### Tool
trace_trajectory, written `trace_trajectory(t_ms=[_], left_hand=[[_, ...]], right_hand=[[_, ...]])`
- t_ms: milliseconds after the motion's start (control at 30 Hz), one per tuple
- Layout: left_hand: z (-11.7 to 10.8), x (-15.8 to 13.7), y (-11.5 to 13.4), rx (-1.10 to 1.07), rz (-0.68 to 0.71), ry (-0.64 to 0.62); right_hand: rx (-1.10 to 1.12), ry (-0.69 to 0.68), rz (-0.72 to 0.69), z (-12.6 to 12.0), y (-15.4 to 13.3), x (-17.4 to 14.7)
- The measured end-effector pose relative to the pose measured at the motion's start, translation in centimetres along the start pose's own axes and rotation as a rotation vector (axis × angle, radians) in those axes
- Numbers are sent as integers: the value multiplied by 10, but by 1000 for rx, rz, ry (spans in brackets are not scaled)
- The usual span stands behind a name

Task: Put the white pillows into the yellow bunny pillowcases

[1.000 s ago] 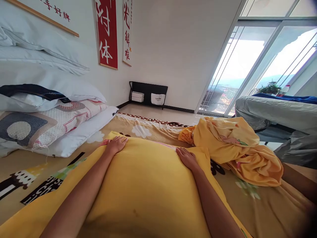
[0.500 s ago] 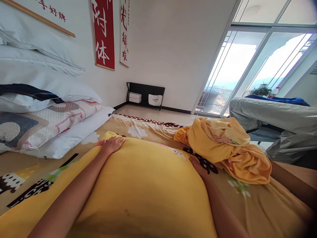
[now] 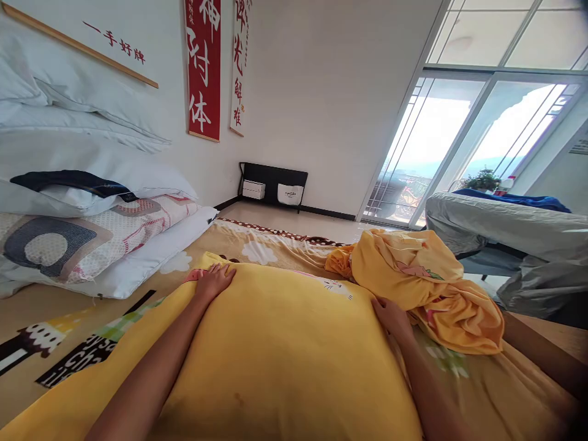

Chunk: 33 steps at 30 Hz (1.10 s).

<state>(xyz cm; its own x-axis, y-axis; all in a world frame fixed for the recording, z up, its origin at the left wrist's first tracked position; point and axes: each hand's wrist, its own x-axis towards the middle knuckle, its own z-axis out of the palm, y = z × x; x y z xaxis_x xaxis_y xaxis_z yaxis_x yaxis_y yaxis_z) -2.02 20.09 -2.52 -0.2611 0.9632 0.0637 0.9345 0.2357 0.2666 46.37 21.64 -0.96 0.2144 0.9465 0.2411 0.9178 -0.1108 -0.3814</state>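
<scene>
A plump yellow pillow lies in front of me, with a whiskered cartoon face printed near its far right edge. My left hand rests on its far left part, fingers stretched flat over the cloth. At the far right corner, my right hand has its fingers curled onto the pillow's edge. Just beyond that hand is a crumpled heap of yellow-orange cloth with a printed pattern. A patterned tan bed sheet spreads beneath everything.
White pillows and a patterned pillow are stacked at left, with a dark strap across them. A bare limb reaches in from the right. Behind stand a grey-covered piece of furniture, a low black rack and glass doors.
My right hand has shifted right, and its fingers now bend at the pillow's corner. My left hand stays flat on the pillow. The view has tilted up slightly.
</scene>
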Motion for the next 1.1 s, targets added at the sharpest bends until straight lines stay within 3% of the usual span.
trace_trajectory(t_ms=[100,200,300,400,500,633,833,967,1100], left_hand=[[0,-2,-1,-20,-3,7],[-1,-2,-2,-42,2,15],[-6,0,-7,-73,10,9],[-12,2,-25,-116,17,-2],[-14,1,-52,-164,-18,-8],[-3,-6,-79,-220,-167,-16],[-2,-24,-71,-236,-249,63],[-20,-44,-65,-208,-271,138],[-31,-78,-91,-243,-196,140]], right_hand=[[-22,27,-83,-40,-39,1],[-14,28,-201,-56,-95,-5],[27,-20,-318,-31,-140,-24],[40,-82,-357,17,-151,-50],[51,-52,-346,48,-132,-63],[61,19,-283,54,-97,-57],[141,47,-169,55,-63,-57],[237,77,-186,53,-30,-86],[433,54,-78,51,35,-140]])
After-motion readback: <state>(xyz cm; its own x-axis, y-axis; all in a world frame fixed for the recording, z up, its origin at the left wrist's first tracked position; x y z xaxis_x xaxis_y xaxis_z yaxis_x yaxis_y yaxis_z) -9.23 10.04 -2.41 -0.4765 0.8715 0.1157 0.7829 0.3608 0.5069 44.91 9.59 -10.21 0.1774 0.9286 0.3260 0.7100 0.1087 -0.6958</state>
